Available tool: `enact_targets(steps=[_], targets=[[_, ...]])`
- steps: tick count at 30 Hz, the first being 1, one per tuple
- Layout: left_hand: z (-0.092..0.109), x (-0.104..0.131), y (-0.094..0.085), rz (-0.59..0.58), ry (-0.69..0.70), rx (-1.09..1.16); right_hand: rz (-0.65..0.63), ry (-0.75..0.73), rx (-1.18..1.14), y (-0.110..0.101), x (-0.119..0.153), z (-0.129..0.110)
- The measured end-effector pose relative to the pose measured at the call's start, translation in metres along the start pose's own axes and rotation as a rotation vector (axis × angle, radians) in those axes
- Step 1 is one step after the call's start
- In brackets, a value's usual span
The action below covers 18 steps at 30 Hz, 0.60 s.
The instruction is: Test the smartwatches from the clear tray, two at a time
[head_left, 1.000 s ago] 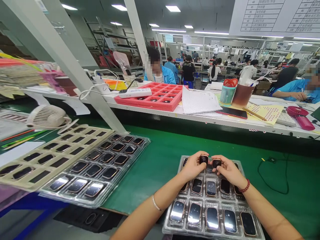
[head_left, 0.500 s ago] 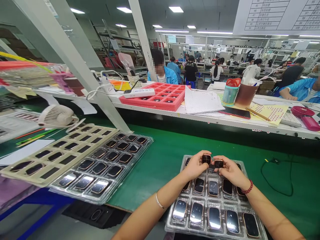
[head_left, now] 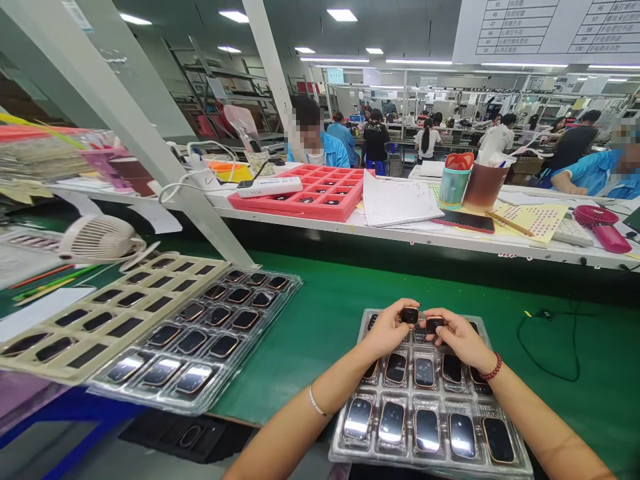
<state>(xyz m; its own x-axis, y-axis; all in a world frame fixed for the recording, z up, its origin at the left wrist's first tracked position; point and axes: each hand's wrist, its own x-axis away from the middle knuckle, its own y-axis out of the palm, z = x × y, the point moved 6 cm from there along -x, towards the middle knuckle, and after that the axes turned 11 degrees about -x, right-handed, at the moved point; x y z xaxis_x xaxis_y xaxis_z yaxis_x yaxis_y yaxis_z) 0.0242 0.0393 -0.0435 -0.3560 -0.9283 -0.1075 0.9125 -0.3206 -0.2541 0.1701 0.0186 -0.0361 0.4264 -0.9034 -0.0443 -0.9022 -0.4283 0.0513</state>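
Note:
My left hand (head_left: 391, 327) pinches a small dark watch case (head_left: 410, 315) between thumb and fingers. A second dark watch case (head_left: 434, 325) is gripped in my right hand (head_left: 461, 339), just to the right of the first. The two cases are close together but apart. Both hands are over the far rows of a clear plastic tray (head_left: 400, 457). In its pockets lie several watch cases with dark glossy faces, such as the watch case (head_left: 427, 430) in the front row. My hands hide part of the far pockets.
To the left lie another clear tray of watch cases (head_left: 295, 283) and a cream foam tray (head_left: 150, 283). A white fan (head_left: 97, 239) stands behind them. The shelf ahead holds a red foam tray (head_left: 320, 210), papers (head_left: 397, 200) and cups. A black cable (head_left: 520, 340) lies at right.
The view has shifted slightly. Both watch cases have tilted a little in my fingers, and my hands keep hold of them over the tray.

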Motion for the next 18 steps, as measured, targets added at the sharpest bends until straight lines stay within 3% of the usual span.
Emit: enact_targets(steps=[18], targets=[[0.0012, -0.0007, 0.0011, -0.023, -0.020, 0.011, -0.007, 0.014, -0.007, -0.0014, -0.0013, 0.0047]])
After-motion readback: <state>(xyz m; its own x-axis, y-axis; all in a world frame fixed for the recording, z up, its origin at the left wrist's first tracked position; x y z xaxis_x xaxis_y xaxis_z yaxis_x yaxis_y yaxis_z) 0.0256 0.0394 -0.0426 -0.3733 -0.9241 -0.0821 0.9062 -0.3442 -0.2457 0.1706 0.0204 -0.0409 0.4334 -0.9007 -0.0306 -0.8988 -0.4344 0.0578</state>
